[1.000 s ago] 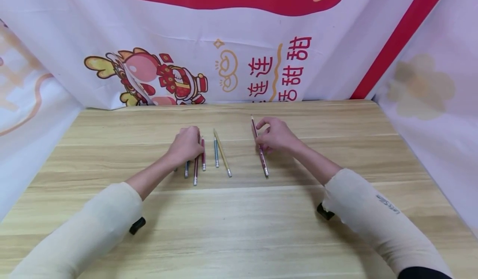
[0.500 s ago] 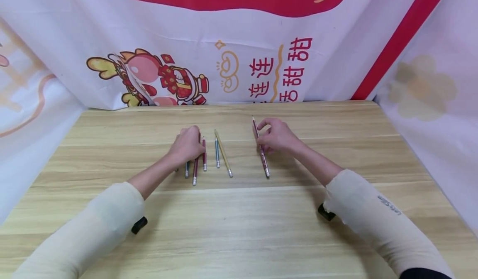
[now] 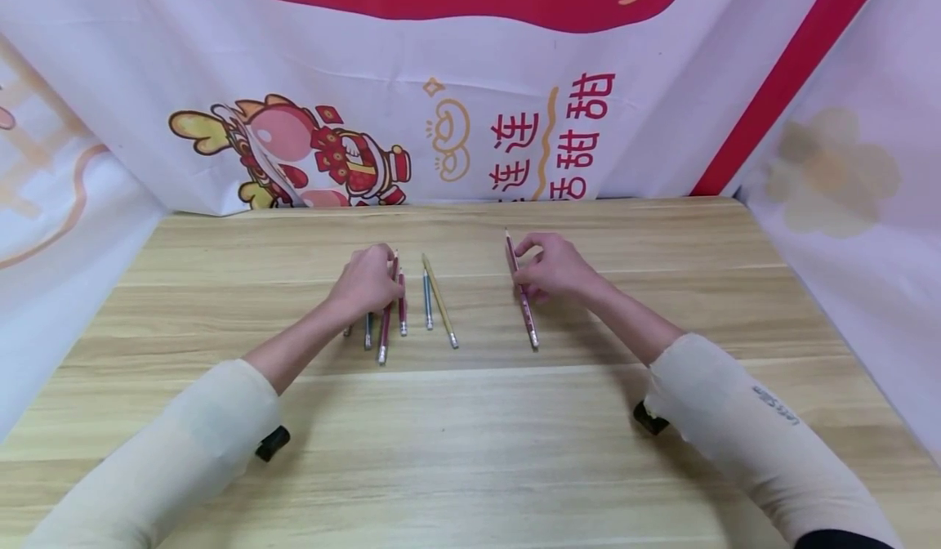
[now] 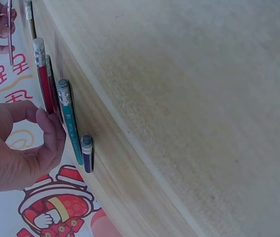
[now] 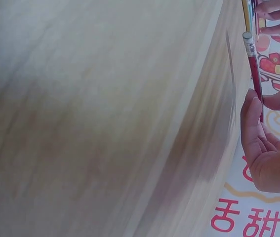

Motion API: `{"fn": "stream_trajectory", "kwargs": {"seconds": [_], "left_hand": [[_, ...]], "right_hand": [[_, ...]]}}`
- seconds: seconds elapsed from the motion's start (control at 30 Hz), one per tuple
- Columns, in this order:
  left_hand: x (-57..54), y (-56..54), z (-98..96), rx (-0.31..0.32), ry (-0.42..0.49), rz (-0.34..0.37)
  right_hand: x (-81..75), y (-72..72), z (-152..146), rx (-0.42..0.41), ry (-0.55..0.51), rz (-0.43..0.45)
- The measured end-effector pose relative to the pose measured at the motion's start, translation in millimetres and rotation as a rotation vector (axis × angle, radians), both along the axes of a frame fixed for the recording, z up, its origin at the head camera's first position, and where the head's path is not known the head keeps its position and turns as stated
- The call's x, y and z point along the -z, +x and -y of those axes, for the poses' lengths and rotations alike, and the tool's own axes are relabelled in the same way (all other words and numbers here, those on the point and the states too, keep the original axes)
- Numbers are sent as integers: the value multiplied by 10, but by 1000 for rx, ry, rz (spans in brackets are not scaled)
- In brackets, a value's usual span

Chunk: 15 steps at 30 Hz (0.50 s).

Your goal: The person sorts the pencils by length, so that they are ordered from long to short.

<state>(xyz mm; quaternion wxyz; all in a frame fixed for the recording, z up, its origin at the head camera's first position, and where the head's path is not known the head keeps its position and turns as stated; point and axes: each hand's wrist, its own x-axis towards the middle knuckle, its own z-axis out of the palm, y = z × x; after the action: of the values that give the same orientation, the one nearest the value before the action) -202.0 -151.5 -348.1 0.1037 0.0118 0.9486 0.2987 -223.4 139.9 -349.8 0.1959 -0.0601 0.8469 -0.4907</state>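
Note:
My left hand (image 3: 366, 281) pinches a red pencil (image 3: 383, 336) on the left of the table, its eraser end toward me. Close to its right lies another red pencil (image 3: 402, 312). On the left wrist side, a teal pencil (image 4: 69, 123) and a navy pencil (image 4: 87, 154) lie by the hand, partly covered by it in the head view. My right hand (image 3: 555, 268) holds a dark red pencil (image 3: 526, 314) between thumb and fingers. In the right wrist view this pencil (image 5: 254, 69) is raised off the wood, with its shadow apart from it.
Between the hands a yellow pencil (image 3: 441, 308) lies slanted, its tip by a blue pencil (image 3: 428, 300). The wooden table (image 3: 470, 451) ends at a printed white cloth (image 3: 456, 51) at the back. Cloth also hangs at both sides.
My right hand has shifted slightly right with its dark red pencil. The left hand stays nearly in place; the far end of its red pencil has tilted a little to the right.

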Motion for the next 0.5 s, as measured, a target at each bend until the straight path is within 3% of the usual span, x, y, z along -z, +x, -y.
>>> {"fn": "stream_trajectory", "kwargs": {"seconds": [0.5], "left_hand": [[-93, 24, 33, -22, 192, 57]], "right_hand": [[26, -15, -199, 21, 16, 22]]}}
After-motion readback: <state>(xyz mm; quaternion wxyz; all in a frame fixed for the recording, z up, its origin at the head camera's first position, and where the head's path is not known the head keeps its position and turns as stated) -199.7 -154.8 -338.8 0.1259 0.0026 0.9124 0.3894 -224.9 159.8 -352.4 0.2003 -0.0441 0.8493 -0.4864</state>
